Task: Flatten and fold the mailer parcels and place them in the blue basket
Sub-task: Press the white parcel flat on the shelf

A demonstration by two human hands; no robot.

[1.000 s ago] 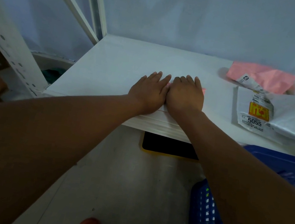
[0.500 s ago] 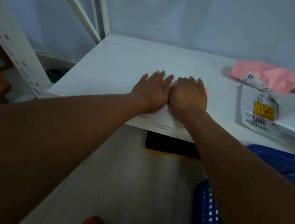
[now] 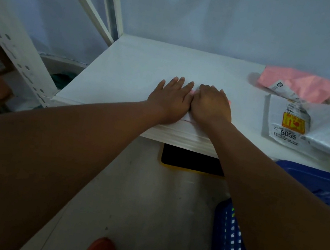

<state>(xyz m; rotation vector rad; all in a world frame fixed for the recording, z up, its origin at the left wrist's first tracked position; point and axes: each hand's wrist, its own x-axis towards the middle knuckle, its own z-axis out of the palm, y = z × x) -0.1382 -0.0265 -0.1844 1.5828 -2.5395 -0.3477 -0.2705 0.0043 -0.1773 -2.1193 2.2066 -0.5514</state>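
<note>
Wide white surface (image 3: 135, 72), blue basket (image 3: 228, 233) on the floor off its front right corner. At the front edge, left hand (image 3: 171, 102) and right hand (image 3: 212, 106) lie side by side, each grip flat and pressing the mostly hidden pink mailer (image 3: 193, 93). Flattening step, it looks like; next comes pinching it up and carrying it right to the basket.

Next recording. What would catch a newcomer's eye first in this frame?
The left hand and right hand lie side by side, pressing a mostly hidden pink mailer onto the white table near its front edge. At the table's right end lie a crumpled pink parcel and a white mailer labelled 5055; the blue basket stands lower right, below the table edge.
</note>
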